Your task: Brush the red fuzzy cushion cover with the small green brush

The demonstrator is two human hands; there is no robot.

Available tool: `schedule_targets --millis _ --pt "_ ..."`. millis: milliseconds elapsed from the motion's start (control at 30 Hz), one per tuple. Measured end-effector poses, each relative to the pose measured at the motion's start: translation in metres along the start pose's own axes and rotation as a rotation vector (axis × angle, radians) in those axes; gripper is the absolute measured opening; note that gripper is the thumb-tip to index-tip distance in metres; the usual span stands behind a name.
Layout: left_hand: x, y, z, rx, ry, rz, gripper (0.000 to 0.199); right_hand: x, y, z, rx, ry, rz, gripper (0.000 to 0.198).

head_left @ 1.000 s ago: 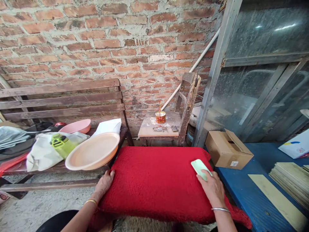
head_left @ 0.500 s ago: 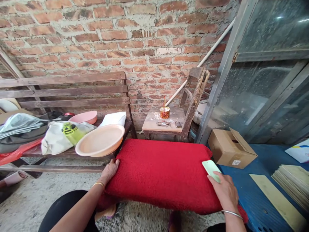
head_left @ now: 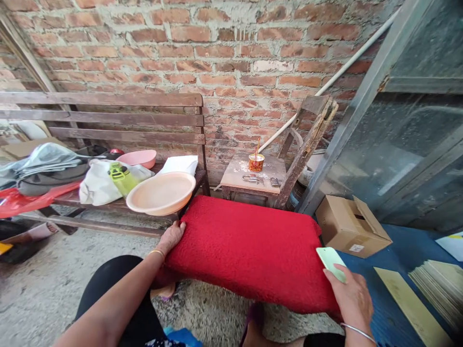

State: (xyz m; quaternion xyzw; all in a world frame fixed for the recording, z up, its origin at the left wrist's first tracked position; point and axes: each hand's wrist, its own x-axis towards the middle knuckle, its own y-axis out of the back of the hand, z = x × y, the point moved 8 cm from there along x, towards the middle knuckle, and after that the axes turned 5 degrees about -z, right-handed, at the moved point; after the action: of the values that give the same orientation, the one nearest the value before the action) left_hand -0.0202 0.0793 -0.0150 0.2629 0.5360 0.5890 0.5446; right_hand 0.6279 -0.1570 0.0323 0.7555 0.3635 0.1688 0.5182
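A thick red cloth [head_left: 246, 250] covers a low, long surface in front of my knees. At its left edge is my left hand [head_left: 172, 237], with the fingers curled over the side and gripping the cloth. My right hand [head_left: 352, 291] is closed on a pale green flat piece [head_left: 332, 263] with rounded corners and a small hole near one end. The piece lies flat at the right edge of the red cloth. My right thumb and fingers cover its near end.
A wooden bench [head_left: 144, 137] on the left bears a peach basin [head_left: 162, 190], a pink basin [head_left: 139, 158] and a green bottle [head_left: 121, 177]. Ahead, a chair [head_left: 231, 173] holds a tin [head_left: 256, 163] and padlocks [head_left: 249, 178]. Right: a cardboard box [head_left: 347, 226] and stacked pale green strips [head_left: 439, 284].
The view has tilted and shifted, so the bench and chair sit further right. Both hands keep their grips at the two ends of the red cloth.
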Motion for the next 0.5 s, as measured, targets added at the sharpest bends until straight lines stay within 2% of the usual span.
schedule_targets --millis 67,133,300,367,433,500 --pt "0.0 -0.001 0.0 -0.007 -0.003 -0.002 0.055 -0.002 0.004 -0.005 0.026 0.007 0.051 0.067" --pt "0.0 -0.002 0.0 -0.01 -0.006 -0.007 0.055 -0.011 -0.007 -0.03 0.111 0.107 0.046 0.063" --pt "0.002 -0.004 -0.003 -0.025 0.014 -0.017 0.055 -0.078 -0.074 -0.146 0.255 0.577 -0.178 0.037" --pt "0.003 -0.005 -0.004 -0.03 0.012 -0.021 0.056 -0.101 -0.09 -0.176 0.219 0.703 -0.232 0.032" --pt "0.004 -0.005 -0.003 -0.033 0.006 -0.024 0.055 -0.104 -0.092 -0.181 0.173 0.728 -0.233 0.032" --pt "0.004 -0.005 -0.003 -0.035 0.0 -0.02 0.054 -0.089 -0.083 -0.158 0.145 0.653 -0.218 0.034"
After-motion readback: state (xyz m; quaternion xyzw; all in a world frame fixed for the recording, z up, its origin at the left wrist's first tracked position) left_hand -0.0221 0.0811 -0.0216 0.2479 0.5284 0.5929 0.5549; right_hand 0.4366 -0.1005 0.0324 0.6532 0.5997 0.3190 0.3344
